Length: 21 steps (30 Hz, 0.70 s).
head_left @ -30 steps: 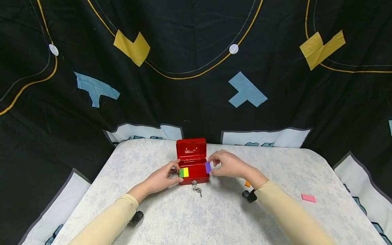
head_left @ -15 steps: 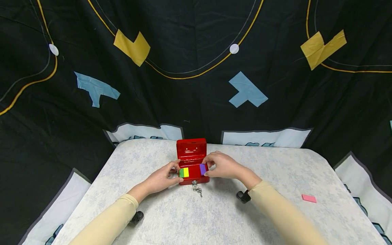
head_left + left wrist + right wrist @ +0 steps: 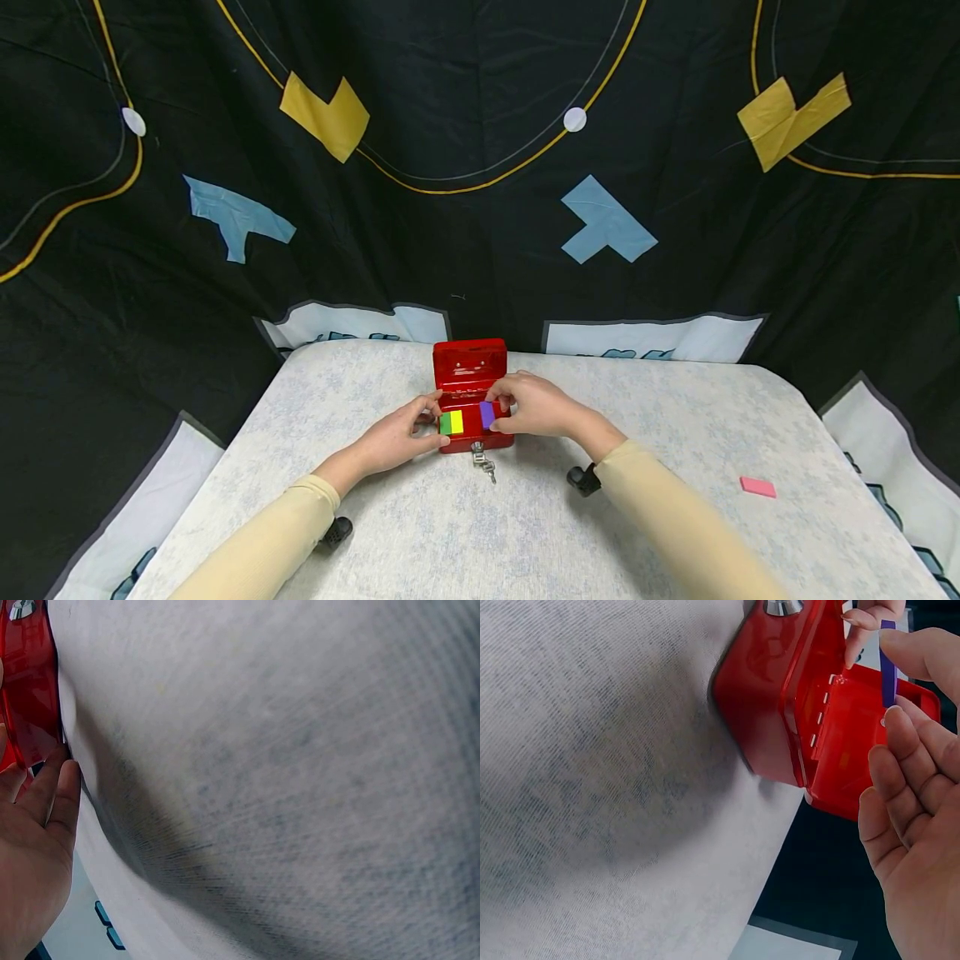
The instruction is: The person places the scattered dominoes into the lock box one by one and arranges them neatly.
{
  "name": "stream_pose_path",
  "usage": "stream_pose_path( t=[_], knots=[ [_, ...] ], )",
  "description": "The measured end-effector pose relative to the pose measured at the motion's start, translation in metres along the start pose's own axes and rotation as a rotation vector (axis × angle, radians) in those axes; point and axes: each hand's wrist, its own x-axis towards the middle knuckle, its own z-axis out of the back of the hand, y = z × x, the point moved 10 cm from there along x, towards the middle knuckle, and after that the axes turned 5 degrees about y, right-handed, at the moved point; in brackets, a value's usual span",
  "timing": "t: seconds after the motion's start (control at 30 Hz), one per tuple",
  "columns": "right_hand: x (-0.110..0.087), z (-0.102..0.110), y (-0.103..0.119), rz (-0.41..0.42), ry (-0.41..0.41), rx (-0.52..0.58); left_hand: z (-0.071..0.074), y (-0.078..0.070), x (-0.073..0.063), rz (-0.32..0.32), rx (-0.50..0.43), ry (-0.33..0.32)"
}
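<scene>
A red cash box (image 3: pixel 497 442) stands with its lid (image 3: pixel 470 364) raised. Thumb and fingers of my left hand (image 3: pixel 397 429) span the left end of the box, gripping it at front and back. In the left wrist view that hand's fingertips (image 3: pixel 66 776) lie against the red metal. Inside, at the left end, a green block (image 3: pixel 446 423) sits beside a yellow block (image 3: pixel 457 422). My right hand (image 3: pixel 543 408) pinches a thin purple block (image 3: pixel 487 415) over the box's right half. The right wrist view shows the purple block (image 3: pixel 888 667) edge-on between thumb and fingertips.
Keys (image 3: pixel 489 469) hang from the lock at the box's front. On the right of the pale tabletop (image 3: pixel 480 550) lies a pink block (image 3: pixel 757 487). Black wrist cameras (image 3: pixel 583 481) jut from beneath both sleeves. A dark curtain (image 3: pixel 480 258) rises behind.
My right hand has moved left with the purple block, from the box's right edge to over its inside. The right sleeve now covers the orange block. The left hand has stayed put.
</scene>
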Motion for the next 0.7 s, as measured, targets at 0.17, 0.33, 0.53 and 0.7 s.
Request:
stream_pose_path(
  t=[0.17,0.33,0.53,0.7],
  knots=[
    [0.004,-0.003,0.001,-0.003,-0.003,0.011,0.000,0.001,0.001,0.006,0.003,0.001],
    [0.007,-0.006,0.001,-0.013,-0.005,0.000,0.000,0.001,0.001,0.007,0.001,0.000],
    [0.010,-0.008,0.005,-0.001,-0.003,0.001,0.000,0.000,0.001,-0.001,-0.003,-0.001],
    [0.013,-0.012,0.006,0.004,0.004,-0.017,0.000,0.000,0.000,-0.001,-0.002,-0.004]
  ],
)
